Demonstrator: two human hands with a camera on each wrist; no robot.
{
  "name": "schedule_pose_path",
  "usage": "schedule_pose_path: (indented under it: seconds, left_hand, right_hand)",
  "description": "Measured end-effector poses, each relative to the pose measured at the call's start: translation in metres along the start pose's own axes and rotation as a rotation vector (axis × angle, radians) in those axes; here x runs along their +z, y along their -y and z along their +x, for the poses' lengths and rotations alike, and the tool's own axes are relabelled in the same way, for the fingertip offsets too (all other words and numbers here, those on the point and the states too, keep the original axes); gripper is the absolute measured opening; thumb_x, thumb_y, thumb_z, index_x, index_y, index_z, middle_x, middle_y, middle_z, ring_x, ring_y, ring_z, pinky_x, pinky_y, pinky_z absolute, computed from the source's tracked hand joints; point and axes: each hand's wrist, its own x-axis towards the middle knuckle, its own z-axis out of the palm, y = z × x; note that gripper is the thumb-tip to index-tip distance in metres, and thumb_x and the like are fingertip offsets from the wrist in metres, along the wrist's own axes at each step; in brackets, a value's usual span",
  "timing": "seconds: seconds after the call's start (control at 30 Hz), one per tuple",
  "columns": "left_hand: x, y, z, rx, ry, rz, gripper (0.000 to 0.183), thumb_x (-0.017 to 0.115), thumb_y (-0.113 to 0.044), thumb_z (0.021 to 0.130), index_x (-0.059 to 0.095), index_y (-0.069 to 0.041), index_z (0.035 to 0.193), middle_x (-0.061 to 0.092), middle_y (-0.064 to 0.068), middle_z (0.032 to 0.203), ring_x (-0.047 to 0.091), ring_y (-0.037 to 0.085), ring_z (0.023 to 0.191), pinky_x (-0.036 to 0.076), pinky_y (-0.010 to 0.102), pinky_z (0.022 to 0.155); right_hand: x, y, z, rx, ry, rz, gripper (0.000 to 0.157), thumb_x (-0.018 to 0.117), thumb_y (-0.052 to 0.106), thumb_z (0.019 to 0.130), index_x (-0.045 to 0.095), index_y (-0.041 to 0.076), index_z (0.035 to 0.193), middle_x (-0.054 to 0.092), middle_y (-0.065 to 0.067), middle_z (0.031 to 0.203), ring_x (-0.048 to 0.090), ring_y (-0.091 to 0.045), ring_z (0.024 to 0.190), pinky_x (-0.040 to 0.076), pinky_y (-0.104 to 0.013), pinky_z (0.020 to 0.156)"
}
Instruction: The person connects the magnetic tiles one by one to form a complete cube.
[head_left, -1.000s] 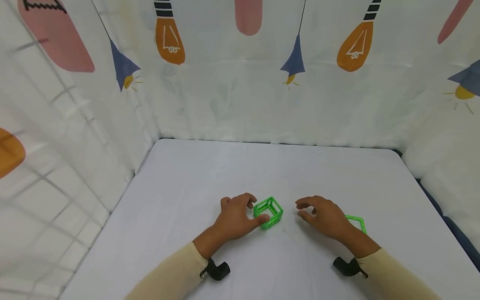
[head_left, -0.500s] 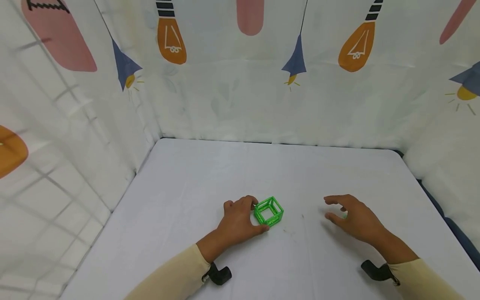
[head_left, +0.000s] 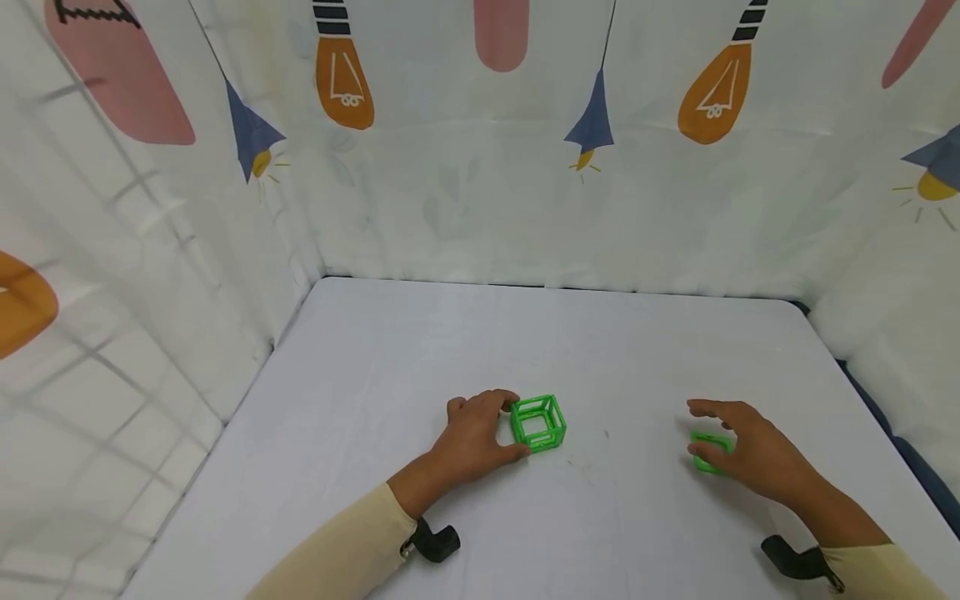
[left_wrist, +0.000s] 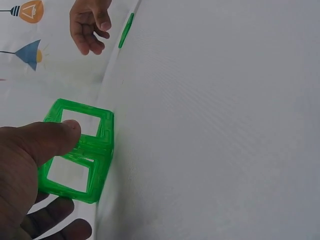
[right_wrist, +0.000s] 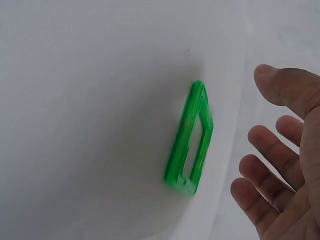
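Observation:
My left hand point(head_left: 474, 443) holds a cube point(head_left: 546, 447) built from see-through green square-frame magnetic tiles, at the middle of the table. In the left wrist view the thumb presses on one side of the cube point(left_wrist: 95, 145), with fingers reaching behind its lower part. Off to the right, my right hand point(head_left: 759, 457) hovers beside and partly over a single green square tile point(head_left: 707, 437). The right wrist view shows this tile point(right_wrist: 180, 137) lying on the white surface, apart from the spread thumb and loosely bent fingers.
A white cloth covers the table point(head_left: 420, 333). Around it hang white curtains point(head_left: 450, 208) printed with light bulbs and lamps, close behind the far edge and along both sides. Black camera mounts point(head_left: 435, 543) sit at both wrists.
My right hand has moved right, away from the cube to the single tile. The left hand stays at the cube, which has turned slightly, its thumb now nearer the cube's front left corner.

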Motion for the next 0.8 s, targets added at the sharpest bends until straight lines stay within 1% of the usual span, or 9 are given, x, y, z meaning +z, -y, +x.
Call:
schedule_pose_path:
  seconds: [0.1, 0.13, 0.23, 0.4, 0.5, 0.57, 0.8]
  left_hand:
    - [-0.001, 0.002, 0.0, 0.007, 0.007, -0.01, 0.07, 0.088, -0.04, 0.081, 0.057, -0.013, 0.137, 0.065, -0.002, 0.123, 0.059, 0.011, 0.1, 0.029, 0.047, 0.094]
    - [-0.002, 0.003, 0.001, 0.008, 0.009, -0.015, 0.071, 0.088, -0.04, 0.081, 0.057, -0.012, 0.138, 0.065, -0.002, 0.123, 0.06, 0.012, 0.1, 0.029, 0.047, 0.094]
    - [-0.003, 0.005, 0.001, 0.007, 0.018, -0.027, 0.071, 0.088, -0.038, 0.082, 0.056, -0.013, 0.14, 0.065, -0.002, 0.125, 0.061, 0.013, 0.101, 0.028, 0.047, 0.095]
    - [-0.004, 0.007, 0.003, 0.016, 0.029, -0.033, 0.072, 0.087, -0.036, 0.083, 0.055, -0.014, 0.144, 0.065, -0.001, 0.128, 0.061, 0.014, 0.103, 0.029, 0.048, 0.096]
    - [-0.004, 0.008, 0.004, 0.02, 0.034, -0.042, 0.073, 0.087, -0.034, 0.084, 0.054, -0.013, 0.145, 0.064, 0.0, 0.13, 0.062, 0.014, 0.106, 0.028, 0.049, 0.097]
    - [-0.005, 0.009, 0.005, 0.02, 0.037, -0.051, 0.074, 0.087, -0.033, 0.084, 0.053, -0.013, 0.146, 0.064, 0.0, 0.131, 0.063, 0.014, 0.108, 0.028, 0.049, 0.097]
    - [-0.006, 0.009, 0.007, 0.01, 0.049, -0.074, 0.075, 0.086, -0.03, 0.085, 0.051, -0.013, 0.149, 0.062, 0.0, 0.135, 0.064, 0.016, 0.111, 0.026, 0.05, 0.1]
  right_hand:
    - [-0.001, -0.009, -0.004, -0.019, -0.007, 0.005, 0.072, 0.082, 0.044, 0.087, 0.056, 0.008, 0.144, 0.059, -0.014, 0.139, 0.054, -0.041, 0.12, 0.047, -0.058, 0.092]
    - [-0.001, -0.012, -0.006, -0.025, -0.016, -0.003, 0.073, 0.082, 0.046, 0.086, 0.056, 0.008, 0.144, 0.059, -0.013, 0.139, 0.053, -0.04, 0.122, 0.046, -0.057, 0.092]
    - [-0.002, -0.019, -0.009, -0.046, -0.026, -0.004, 0.076, 0.084, 0.044, 0.084, 0.055, 0.007, 0.144, 0.059, -0.014, 0.139, 0.049, -0.041, 0.128, 0.042, -0.057, 0.095]
    - [-0.003, -0.028, -0.014, -0.026, -0.012, -0.001, 0.082, 0.088, 0.042, 0.08, 0.053, 0.007, 0.146, 0.056, -0.018, 0.141, 0.043, -0.045, 0.132, 0.039, -0.065, 0.097]
    - [-0.004, -0.033, -0.017, -0.017, 0.002, 0.009, 0.084, 0.09, 0.036, 0.078, 0.051, 0.005, 0.147, 0.054, -0.021, 0.142, 0.041, -0.047, 0.132, 0.037, -0.067, 0.097]
    - [-0.005, -0.037, -0.018, -0.003, 0.008, -0.004, 0.085, 0.091, 0.033, 0.077, 0.05, 0.005, 0.147, 0.055, -0.02, 0.142, 0.042, -0.046, 0.133, 0.038, -0.066, 0.097]
    - [-0.005, -0.048, -0.022, 0.016, 0.031, -0.005, 0.084, 0.09, 0.026, 0.076, 0.05, 0.0, 0.146, 0.052, -0.025, 0.144, 0.041, -0.05, 0.134, 0.036, -0.068, 0.099]
